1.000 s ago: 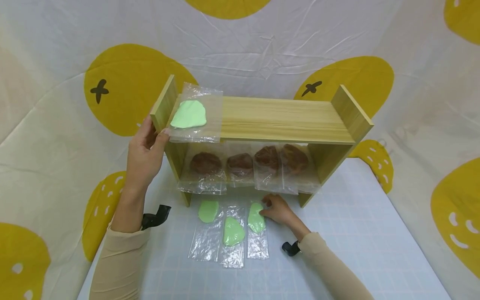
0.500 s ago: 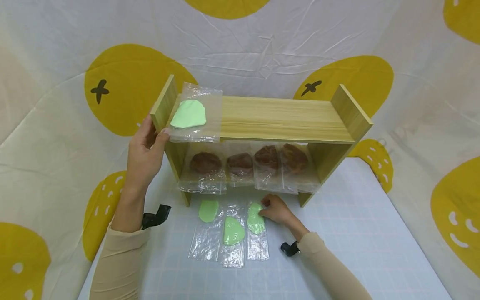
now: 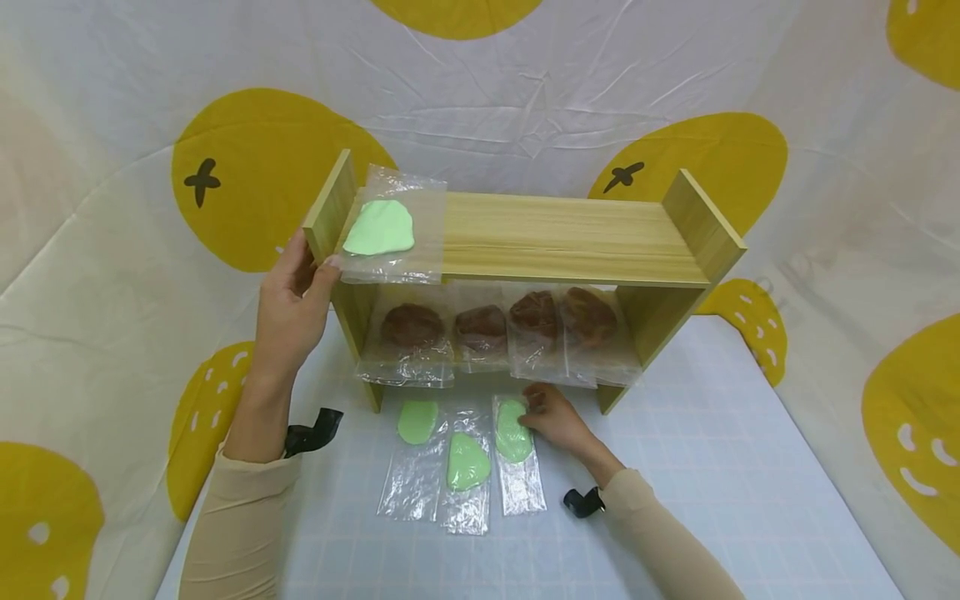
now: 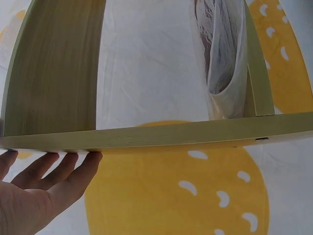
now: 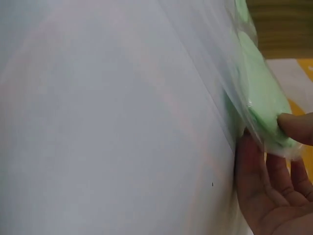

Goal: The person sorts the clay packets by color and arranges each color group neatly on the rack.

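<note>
A two-tier wooden shelf stands on the table. My left hand grips its left side panel, thumb at the front edge beside a zip bag with a flat pale-green piece on the top tier. In the left wrist view, that hand's fingertips lie against the panel's outer face. Below the shelf my right hand pinches the edge of another clear bag with a green piece. The right wrist view has the thumb over this bag and fingers beneath, its near end raised off the table.
Two more bags with green pieces lie left of the right hand on the checked tablecloth. Several bags with dark brown pieces sit along the lower tier, hanging over its front edge. A patterned curtain surrounds the table.
The bag in my right hand has tilted, its lower end swinging slightly right and its top shifting up a little. My left hand stays at the shelf panel.
</note>
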`<move>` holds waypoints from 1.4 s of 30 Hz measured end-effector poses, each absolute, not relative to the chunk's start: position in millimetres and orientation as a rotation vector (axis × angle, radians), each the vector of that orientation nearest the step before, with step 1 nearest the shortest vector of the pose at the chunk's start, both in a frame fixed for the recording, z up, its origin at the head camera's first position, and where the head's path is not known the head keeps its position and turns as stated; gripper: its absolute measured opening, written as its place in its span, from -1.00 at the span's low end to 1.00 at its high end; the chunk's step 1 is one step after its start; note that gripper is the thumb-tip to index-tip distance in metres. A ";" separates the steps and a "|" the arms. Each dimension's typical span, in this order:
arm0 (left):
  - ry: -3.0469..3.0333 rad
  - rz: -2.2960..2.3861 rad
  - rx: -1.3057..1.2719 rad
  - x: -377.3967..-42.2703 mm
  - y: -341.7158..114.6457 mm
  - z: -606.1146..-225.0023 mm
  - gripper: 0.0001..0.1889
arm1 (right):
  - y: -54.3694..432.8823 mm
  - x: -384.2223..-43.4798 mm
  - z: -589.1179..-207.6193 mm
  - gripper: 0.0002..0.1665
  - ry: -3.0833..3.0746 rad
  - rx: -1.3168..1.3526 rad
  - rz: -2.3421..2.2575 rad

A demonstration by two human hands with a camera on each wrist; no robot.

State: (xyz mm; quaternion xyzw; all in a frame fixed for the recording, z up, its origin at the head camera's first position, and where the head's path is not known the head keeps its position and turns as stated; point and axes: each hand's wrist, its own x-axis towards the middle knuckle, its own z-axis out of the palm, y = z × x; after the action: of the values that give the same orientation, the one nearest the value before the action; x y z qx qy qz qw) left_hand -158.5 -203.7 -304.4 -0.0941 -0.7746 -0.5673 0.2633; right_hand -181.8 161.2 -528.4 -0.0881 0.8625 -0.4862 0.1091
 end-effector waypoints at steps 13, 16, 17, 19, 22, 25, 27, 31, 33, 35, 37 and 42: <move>-2.093 -1.538 -0.255 -158.0 -203.8 -304.2 -0.47 | 169.1 -173.9 -529.9 -0.37 2.281 -0.145 -1.699; -2.093 -1.539 -0.255 -158.0 -203.9 -304.3 -0.47 | 171.6 -171.8 -530.4 -0.36 2.226 -0.118 -1.717; -2.094 -1.539 -0.255 -158.0 -203.8 -304.2 -0.47 | 173.5 -173.2 -535.4 -0.35 2.212 -0.105 -1.723; -2.097 -1.538 -0.253 -158.1 -203.8 -304.2 -0.47 | 175.8 -173.0 -538.3 -0.31 2.178 -0.101 -1.731; -2.104 -1.537 -0.246 -158.2 -203.6 -304.4 -0.46 | 177.1 -171.1 -538.1 -0.26 2.052 -0.088 -1.783; -2.107 -1.535 -0.237 -158.2 -203.3 -304.5 -0.46 | 178.0 -168.0 -536.6 -0.19 1.919 -0.088 -1.825; -2.107 -1.532 -0.233 -158.3 -203.1 -304.4 -0.47 | 178.4 -165.8 -535.6 -0.18 1.870 -0.085 -1.837; -2.096 -1.531 -0.250 -158.7 -203.2 -304.5 -0.47 | 179.1 -162.1 -533.0 -0.22 1.837 -0.083 -1.848; -2.094 -1.531 -0.257 -158.7 -203.3 -304.6 -0.47 | 179.6 -160.3 -531.1 -0.26 1.821 -0.092 -1.859; -2.095 -1.532 -0.258 -158.6 -203.3 -304.5 -0.47 | 179.8 -157.9 -527.9 -0.29 1.806 -0.108 -1.866; -2.097 -1.533 -0.255 -158.3 -203.4 -304.6 -0.47 | 180.0 -155.3 -523.6 -0.31 1.796 -0.126 -1.869; -2.100 -1.529 -0.249 -158.2 -203.5 -304.9 -0.47 | 181.3 -149.6 -513.8 -0.26 1.789 -0.187 -1.860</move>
State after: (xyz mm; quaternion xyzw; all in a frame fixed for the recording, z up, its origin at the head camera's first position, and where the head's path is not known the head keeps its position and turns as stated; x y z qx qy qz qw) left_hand -158.2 -203.5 -304.9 -0.0922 -0.7764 -0.5654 0.2627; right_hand -149.6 181.3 -513.8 -0.0694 0.6652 -0.6914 0.2734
